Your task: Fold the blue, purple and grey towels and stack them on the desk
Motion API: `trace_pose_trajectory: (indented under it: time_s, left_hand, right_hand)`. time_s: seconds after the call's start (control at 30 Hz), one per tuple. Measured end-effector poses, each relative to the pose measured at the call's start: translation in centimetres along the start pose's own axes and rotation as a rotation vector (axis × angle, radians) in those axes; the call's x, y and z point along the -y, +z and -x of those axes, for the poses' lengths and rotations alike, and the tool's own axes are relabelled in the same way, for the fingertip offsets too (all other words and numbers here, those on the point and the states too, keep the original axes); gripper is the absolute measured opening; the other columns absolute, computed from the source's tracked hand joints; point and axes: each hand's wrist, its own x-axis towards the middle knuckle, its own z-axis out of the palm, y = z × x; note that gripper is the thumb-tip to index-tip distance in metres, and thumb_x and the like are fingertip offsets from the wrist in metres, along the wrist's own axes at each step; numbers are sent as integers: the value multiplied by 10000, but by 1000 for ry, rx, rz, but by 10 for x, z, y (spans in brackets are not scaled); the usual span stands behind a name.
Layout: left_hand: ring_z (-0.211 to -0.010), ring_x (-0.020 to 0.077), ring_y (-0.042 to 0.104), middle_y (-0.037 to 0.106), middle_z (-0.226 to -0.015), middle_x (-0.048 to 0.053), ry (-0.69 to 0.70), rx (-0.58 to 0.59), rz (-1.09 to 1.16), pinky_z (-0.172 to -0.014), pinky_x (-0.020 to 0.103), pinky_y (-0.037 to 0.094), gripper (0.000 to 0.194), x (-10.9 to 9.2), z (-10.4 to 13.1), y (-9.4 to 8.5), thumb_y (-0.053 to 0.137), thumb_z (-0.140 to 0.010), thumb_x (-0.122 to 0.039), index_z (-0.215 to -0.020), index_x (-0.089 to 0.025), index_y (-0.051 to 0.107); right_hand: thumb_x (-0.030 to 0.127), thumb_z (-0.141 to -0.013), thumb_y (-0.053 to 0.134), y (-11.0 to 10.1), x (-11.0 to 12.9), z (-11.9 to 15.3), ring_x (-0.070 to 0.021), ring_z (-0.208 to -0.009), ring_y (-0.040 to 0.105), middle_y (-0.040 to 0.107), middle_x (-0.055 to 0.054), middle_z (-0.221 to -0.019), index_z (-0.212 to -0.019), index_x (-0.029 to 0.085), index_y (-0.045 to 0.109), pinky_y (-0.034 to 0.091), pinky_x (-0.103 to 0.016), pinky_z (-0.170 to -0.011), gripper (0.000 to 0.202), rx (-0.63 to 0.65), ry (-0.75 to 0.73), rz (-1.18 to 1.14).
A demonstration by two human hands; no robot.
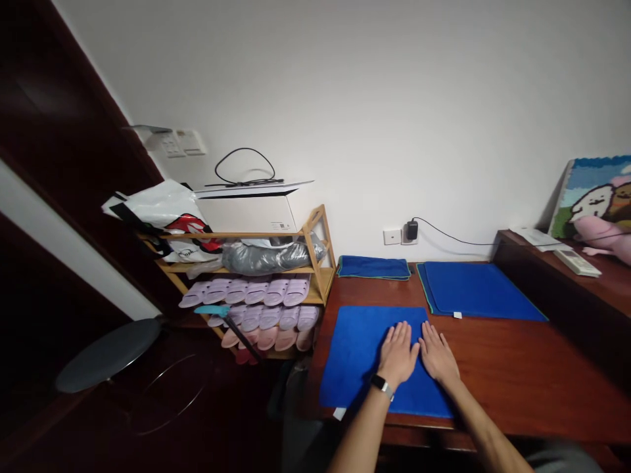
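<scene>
A blue cloth (355,348) lies spread flat near the front edge of the brown wooden table, a white tag poking out at its lower left corner. My left hand (398,355), with a smartwatch on the wrist, rests palm down on the cloth, right of its middle. Flat on the cloth's right edge lies my right hand (438,353), its fingers slightly apart. The thumb of my left hand is close to my right hand. Neither hand holds anything. Behind, a folded blue cloth (373,267) lies by the wall, and a larger blue cloth stack (478,289) lies to its right.
Left of the table stands a wooden rack (320,263) with slippers, bags and a white box (246,213). A round stool (108,355) is at the far left. On a raised ledge at the right are a remote (576,262), a picture and a pink plush (604,238).
</scene>
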Motion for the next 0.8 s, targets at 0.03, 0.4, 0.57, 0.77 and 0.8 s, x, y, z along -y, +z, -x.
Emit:
trace_pose_trajectory:
  time_s: [0.03,0.4,0.57,0.77,0.8]
  left_hand:
    - [-1555,221,314,396,-1650,115,10,26,29,-1290,453,263,637,-9,-7,5,192,-1105,-480,-1616,-139,360]
    - [-1557,255,304,369,-1659,138,-346,16,-207,-1281,484,266,607,113,42,-33,266,-1079,-393,-1604,-113,386]
    - [-1552,259,318,377,-1653,159,-353,-40,-274,-1279,465,277,612,133,53,-34,295,-1074,-392,-1584,-72,407]
    - [-1552,253,321,375,-1654,141,-354,-62,-290,-1275,476,287,605,129,51,-29,285,-1078,-395,-1586,-93,412]
    - [-1553,250,318,373,-1656,138,-358,-56,-296,-1277,472,283,604,129,51,-29,287,-1077,-394,-1587,-96,413]
  right_hand:
    - [346,-1041,137,1,-1,-1,-204,-1600,169,219,-104,-1720,-1646,76,237,136,-416,-1291,671,-6,-17,2]
    - [397,-1053,94,-3,4,1,-189,-1601,160,170,-78,-1730,-1654,78,186,121,-403,-1298,687,24,37,-8]
    - [390,-1051,90,-3,5,-3,-201,-1599,173,183,-66,-1729,-1656,85,190,141,-414,-1294,684,28,56,22]
    - [398,-1055,115,-10,8,-33,-202,-1604,153,181,-63,-1732,-1658,95,195,115,-418,-1296,680,25,39,45]
    - [397,-1055,115,-10,8,-37,-203,-1605,148,179,-62,-1734,-1658,92,191,113,-410,-1296,680,30,39,46]
